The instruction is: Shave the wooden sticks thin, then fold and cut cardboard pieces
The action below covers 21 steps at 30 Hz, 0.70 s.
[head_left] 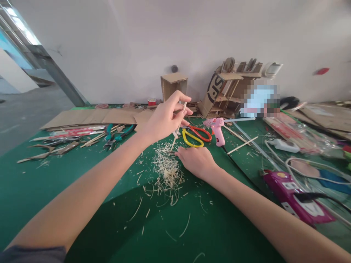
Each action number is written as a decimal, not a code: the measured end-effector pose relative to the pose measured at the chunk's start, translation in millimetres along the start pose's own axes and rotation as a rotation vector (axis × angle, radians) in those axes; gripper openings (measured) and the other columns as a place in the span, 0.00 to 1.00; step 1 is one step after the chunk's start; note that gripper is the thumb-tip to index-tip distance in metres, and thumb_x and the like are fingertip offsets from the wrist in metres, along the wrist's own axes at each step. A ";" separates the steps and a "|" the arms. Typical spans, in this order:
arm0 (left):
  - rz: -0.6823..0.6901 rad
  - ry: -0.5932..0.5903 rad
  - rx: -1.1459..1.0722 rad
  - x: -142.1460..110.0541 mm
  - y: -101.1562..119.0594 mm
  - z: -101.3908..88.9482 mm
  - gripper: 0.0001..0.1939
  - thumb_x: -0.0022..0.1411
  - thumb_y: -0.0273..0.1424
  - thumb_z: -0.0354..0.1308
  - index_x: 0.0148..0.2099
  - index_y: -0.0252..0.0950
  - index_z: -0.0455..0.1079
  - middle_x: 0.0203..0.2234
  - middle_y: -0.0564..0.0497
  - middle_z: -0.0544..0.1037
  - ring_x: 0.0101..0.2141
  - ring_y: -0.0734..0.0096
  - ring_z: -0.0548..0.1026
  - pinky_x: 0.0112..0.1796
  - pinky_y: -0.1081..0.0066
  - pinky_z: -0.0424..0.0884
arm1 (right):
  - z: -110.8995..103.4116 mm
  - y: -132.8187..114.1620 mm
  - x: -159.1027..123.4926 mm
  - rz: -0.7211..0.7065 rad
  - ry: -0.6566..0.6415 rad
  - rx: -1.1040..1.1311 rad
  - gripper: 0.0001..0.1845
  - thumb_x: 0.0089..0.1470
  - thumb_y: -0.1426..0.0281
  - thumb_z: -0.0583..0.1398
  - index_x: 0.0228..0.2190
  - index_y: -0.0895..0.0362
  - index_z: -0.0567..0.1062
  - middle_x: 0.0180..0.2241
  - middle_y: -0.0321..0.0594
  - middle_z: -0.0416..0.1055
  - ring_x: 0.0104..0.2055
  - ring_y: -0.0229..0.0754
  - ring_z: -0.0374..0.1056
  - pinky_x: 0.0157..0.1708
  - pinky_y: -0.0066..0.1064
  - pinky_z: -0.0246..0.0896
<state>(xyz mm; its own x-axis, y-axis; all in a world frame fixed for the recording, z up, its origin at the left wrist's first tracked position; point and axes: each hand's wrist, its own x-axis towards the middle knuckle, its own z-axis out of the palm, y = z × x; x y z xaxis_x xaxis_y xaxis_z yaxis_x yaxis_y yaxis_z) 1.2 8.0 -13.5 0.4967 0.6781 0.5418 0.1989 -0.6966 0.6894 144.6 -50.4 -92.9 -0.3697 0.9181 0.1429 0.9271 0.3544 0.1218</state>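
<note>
Between the thumb and fingers of my left hand (171,118) is a thin wooden stick (176,136), held tilted with its lower end down at the shavings. My right hand (197,160) rests low on the right of that end, its fingers closed; a small dark tip shows at the fingertips, but what they grip is mostly hidden. A heap of pale wood shavings (168,170) lies below both hands. Just behind my right hand are scissors (193,140) with red and yellow handles.
A pink glue gun (218,131) stands right of the scissors. Pliers (109,137) and sticks lie left. A purple power strip (297,197) with cables sits at right. Cardboard boxes (219,93) stand against the wall, near a blurred-out bright patch. Loose curls dot the green table (109,230).
</note>
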 end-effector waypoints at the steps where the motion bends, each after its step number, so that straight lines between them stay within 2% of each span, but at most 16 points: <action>1: -0.004 0.003 -0.003 0.2 -1.1 -0.5 0.13 0.66 0.29 0.47 0.53 0.42 0.56 0.39 0.50 0.77 0.30 0.75 0.78 0.32 0.73 0.76 | -1.0 1.6 0.4 0.009 0.042 -0.009 0.23 0.64 0.60 0.43 0.35 0.55 0.74 0.24 0.42 0.73 0.23 0.41 0.67 0.22 0.30 0.45; 5: -0.032 0.009 -0.034 1.0 -3.7 -1.6 0.13 0.67 0.29 0.47 0.53 0.41 0.56 0.41 0.50 0.76 0.31 0.73 0.79 0.32 0.72 0.77 | -10.2 12.7 1.3 0.077 0.278 -0.036 0.26 0.65 0.61 0.40 0.33 0.57 0.73 0.24 0.42 0.73 0.22 0.38 0.64 0.22 0.30 0.39; 9: -0.043 0.032 -0.083 0.7 0.0 2.1 0.14 0.67 0.28 0.46 0.54 0.42 0.55 0.42 0.50 0.76 0.32 0.73 0.79 0.33 0.70 0.78 | -22.5 20.1 -1.0 0.097 0.354 -0.042 0.25 0.65 0.60 0.41 0.33 0.58 0.72 0.23 0.40 0.72 0.19 0.34 0.59 0.24 0.30 0.39; 14: -0.041 0.032 -0.084 -0.4 3.0 5.9 0.14 0.67 0.28 0.47 0.54 0.41 0.55 0.41 0.49 0.76 0.32 0.72 0.79 0.33 0.69 0.78 | -24.8 21.7 -2.9 0.099 0.346 -0.057 0.25 0.64 0.61 0.41 0.32 0.58 0.73 0.22 0.39 0.71 0.19 0.33 0.58 0.26 0.31 0.42; 19: -0.045 0.044 -0.084 1.7 -9.7 1.2 0.14 0.66 0.27 0.47 0.53 0.42 0.55 0.42 0.49 0.75 0.31 0.73 0.78 0.33 0.69 0.78 | -6.1 16.4 -8.2 0.029 0.131 -0.049 0.23 0.63 0.59 0.44 0.31 0.56 0.74 0.19 0.39 0.68 0.18 0.34 0.57 0.22 0.31 0.36; 21: -0.053 0.054 -0.097 2.7 -14.8 -0.8 0.14 0.66 0.27 0.47 0.52 0.42 0.54 0.43 0.49 0.74 0.31 0.75 0.78 0.33 0.70 0.78 | -3.0 15.0 -9.2 0.009 0.101 -0.051 0.23 0.63 0.59 0.45 0.30 0.56 0.74 0.20 0.39 0.69 0.19 0.35 0.58 0.22 0.31 0.35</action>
<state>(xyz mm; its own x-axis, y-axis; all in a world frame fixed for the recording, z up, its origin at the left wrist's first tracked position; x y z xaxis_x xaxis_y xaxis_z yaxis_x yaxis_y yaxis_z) -1.1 20.4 -21.9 0.4409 0.7267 0.5268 0.1392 -0.6352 0.7597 161.7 -54.1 -89.4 -0.3678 0.8978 0.2424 0.9272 0.3342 0.1691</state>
